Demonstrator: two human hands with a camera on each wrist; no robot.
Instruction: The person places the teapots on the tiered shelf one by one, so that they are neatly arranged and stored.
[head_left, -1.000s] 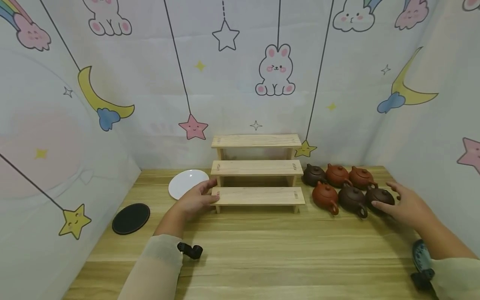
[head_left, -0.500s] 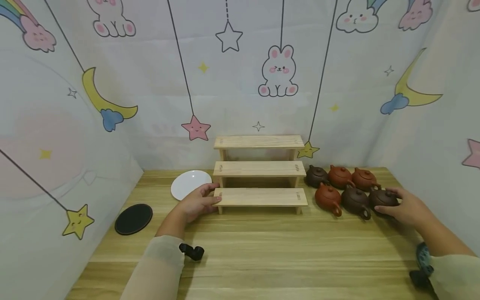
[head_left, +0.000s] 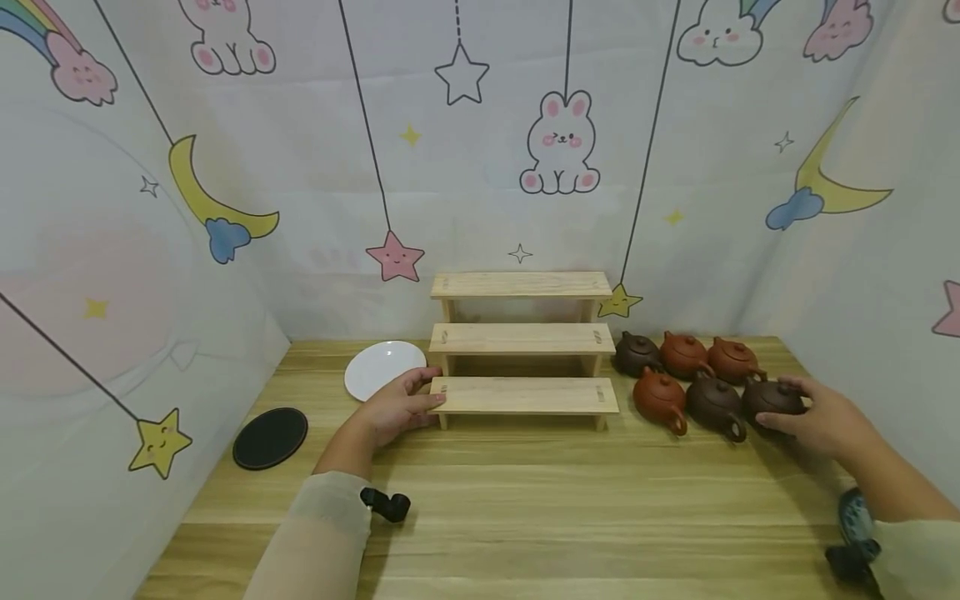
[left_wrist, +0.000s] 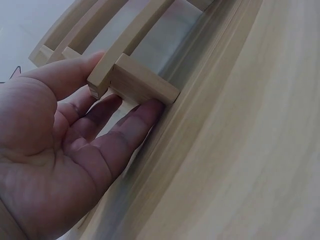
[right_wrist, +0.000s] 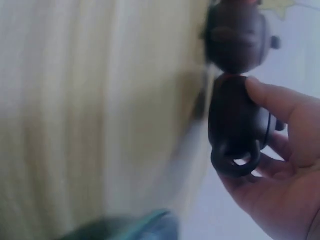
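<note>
A three-tier wooden display stand (head_left: 525,396) stands at the back middle of the table. My left hand (head_left: 393,411) holds the left end of its lowest shelf. In the left wrist view the thumb lies against the shelf board (left_wrist: 122,52) and the fingers reach under it beside the leg (left_wrist: 145,82). At the right, my right hand (head_left: 828,423) grips a dark brown teapot (head_left: 772,398). The right wrist view shows the thumb on the near side of this teapot (right_wrist: 235,112), fingers behind it, and its loop handle toward the wrist.
Beside the held teapot are a second dark teapot (head_left: 714,402) and a red-brown one (head_left: 660,398), with several more behind. Left of the stand lie a white plate (head_left: 382,367) and a black round mat (head_left: 270,438). A patterned dish (head_left: 853,515) is partly hidden by my right wrist.
My right hand has closed from a spread pose around the dark teapot. My left hand keeps its hold on the stand. The head view has shifted slightly.
</note>
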